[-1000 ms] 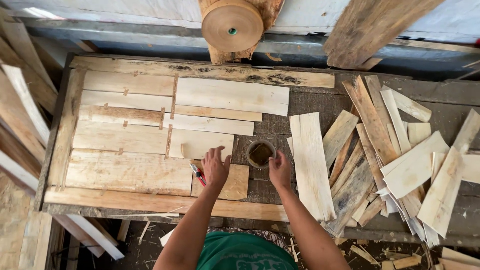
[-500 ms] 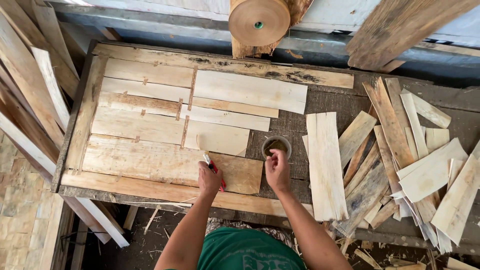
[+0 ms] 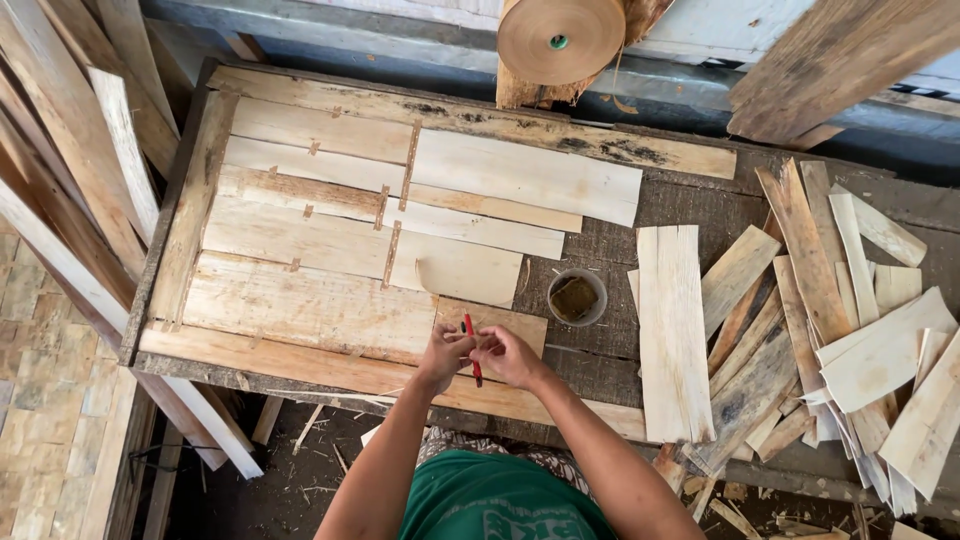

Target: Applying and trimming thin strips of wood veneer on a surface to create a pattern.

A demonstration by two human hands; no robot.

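Note:
My left hand point(image 3: 443, 352) and my right hand point(image 3: 507, 355) meet over the near edge of the worktable point(image 3: 690, 210). Between them stands a thin red-handled tool point(image 3: 470, 348); both hands touch it, and I cannot tell which one carries it. Under the hands lies a small brownish veneer piece point(image 3: 520, 324), at the right end of a patchwork of pale wood veneer sheets point(image 3: 310, 300) joined by short brown tape strips. A small round pot point(image 3: 576, 297) with dark contents sits just right of the hands.
A big roll of brown tape point(image 3: 560, 38) hangs at the table's far edge. A long veneer strip point(image 3: 672, 330) and a heap of veneer offcuts point(image 3: 850, 320) cover the right side. Planks point(image 3: 70, 200) lean at the left.
My right hand has come away from the pot to join the left hand at the red tool. The view has shifted so the table sits further right.

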